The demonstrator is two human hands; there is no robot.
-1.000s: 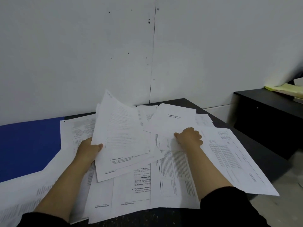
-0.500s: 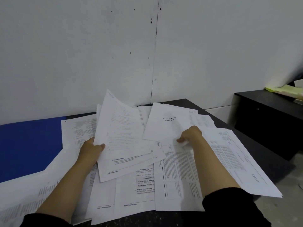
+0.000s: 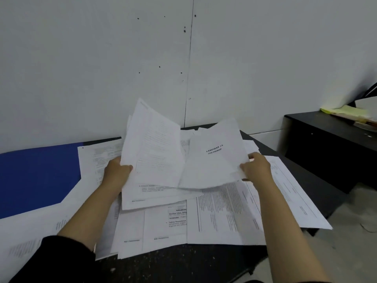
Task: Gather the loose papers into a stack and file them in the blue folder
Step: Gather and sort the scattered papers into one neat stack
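— Holding paper in both hands now, yes?

— Yes. The left hand (image 3: 116, 170) is closed on a small bundle of sheets (image 3: 151, 158), thumb on top at its left edge. The right hand (image 3: 258, 167) pinches the title sheet (image 3: 214, 158) at its right edge and lifts it beside the bundle, above the middle of the table (image 3: 183, 262).

— How will they handle?

— I think very light and soft. The lifted sheets already bend and sag. Taking them at one edge makes them flop, so a hold on both long edges should be better, then tapping them even on the table. The smooth sheets may slide apart.

— How many are there?

— In the bundle I cannot count; maybe three or four edges show. One title sheet. The loose papers (image 3: 224, 217) lying on the table overlap, at least seven, spread from left to right.

— And the folder?

— One blue folder (image 3: 38, 176), flat at the far left, partly under papers. One dark side cabinet (image 3: 326, 144) stands at the right.
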